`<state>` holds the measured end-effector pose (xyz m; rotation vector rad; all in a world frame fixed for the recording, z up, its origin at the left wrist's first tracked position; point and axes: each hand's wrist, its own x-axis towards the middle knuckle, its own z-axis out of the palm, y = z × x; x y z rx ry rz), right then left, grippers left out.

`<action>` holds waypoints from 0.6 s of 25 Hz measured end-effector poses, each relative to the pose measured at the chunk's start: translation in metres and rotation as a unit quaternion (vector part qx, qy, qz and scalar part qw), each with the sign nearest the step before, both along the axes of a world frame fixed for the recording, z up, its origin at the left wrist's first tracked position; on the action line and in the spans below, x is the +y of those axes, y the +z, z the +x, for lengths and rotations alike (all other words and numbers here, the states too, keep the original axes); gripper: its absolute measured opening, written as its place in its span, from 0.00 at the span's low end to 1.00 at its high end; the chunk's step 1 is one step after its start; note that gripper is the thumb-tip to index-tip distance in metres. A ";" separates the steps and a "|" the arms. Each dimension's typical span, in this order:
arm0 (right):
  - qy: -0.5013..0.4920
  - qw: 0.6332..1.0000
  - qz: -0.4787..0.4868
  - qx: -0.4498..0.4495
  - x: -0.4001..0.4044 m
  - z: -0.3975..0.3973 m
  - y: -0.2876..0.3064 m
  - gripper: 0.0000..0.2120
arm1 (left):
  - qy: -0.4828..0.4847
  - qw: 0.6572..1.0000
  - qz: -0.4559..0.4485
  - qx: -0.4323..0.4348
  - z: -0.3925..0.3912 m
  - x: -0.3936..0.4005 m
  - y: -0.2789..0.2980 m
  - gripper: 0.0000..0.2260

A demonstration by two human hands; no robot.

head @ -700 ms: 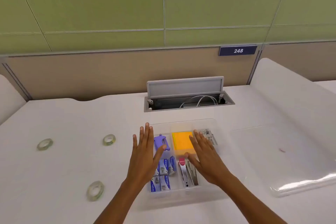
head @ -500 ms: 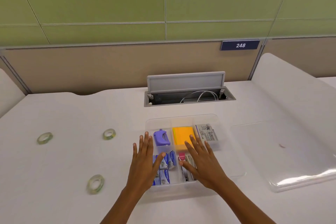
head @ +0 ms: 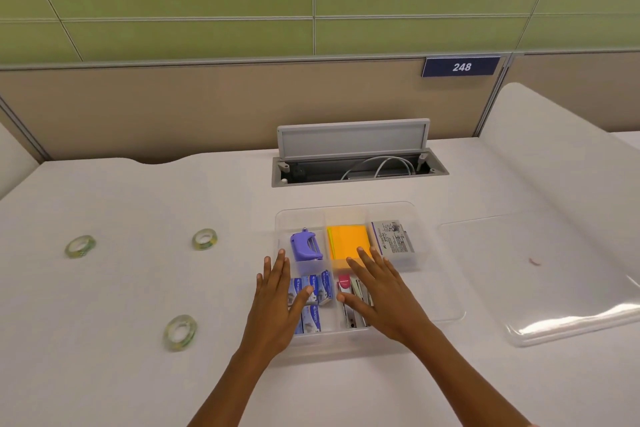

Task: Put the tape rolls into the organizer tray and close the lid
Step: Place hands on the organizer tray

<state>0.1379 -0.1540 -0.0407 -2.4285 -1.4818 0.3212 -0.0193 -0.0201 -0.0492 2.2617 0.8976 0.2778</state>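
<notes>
Three clear tape rolls lie on the white desk left of the tray: a far-left roll (head: 80, 246), a middle roll (head: 204, 239) and a near roll (head: 179, 332). The clear organizer tray (head: 438, 291) sits mid-desk with no lid on it. It holds a purple tool (head: 306, 244), orange sticky notes (head: 347, 241), a grey box (head: 393, 239), blue staple boxes and a stapler. My left hand (head: 277, 305) hovers flat over the tray's left side, fingers spread, holding nothing. My right hand (head: 382, 295) hovers over the tray's middle, also spread and holding nothing. The clear lid (head: 540, 274) lies flat to the right of the tray.
An open grey cable hatch (head: 353, 152) with white cables sits behind the tray. A beige partition with a "248" sign (head: 461, 66) backs the desk. A raised white divider (head: 554, 149) borders the right side.
Both hands have drawn back toward me over the tray, uncovering the purple tool and sticky notes. The camera view shifted slightly.
</notes>
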 end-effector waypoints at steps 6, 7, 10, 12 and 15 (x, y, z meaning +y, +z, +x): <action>0.005 1.000 0.006 0.008 -0.002 -0.001 0.002 0.50 | 0.004 1.000 -0.002 0.001 0.001 -0.002 -0.005 0.37; 0.004 1.000 0.007 0.010 -0.002 -0.001 0.002 0.51 | 0.005 1.000 0.001 0.000 0.001 -0.002 -0.006 0.39; 0.002 1.000 0.007 0.011 -0.002 -0.001 0.002 0.53 | 0.005 1.000 0.011 0.004 0.002 0.000 -0.009 0.35; 0.002 1.000 0.006 0.006 -0.002 -0.002 0.002 0.54 | 0.007 1.000 0.016 0.006 0.002 0.000 -0.009 0.33; 0.006 1.000 -0.007 -0.015 -0.001 -0.001 0.002 0.55 | 0.002 0.999 0.041 0.025 0.002 0.000 -0.003 0.34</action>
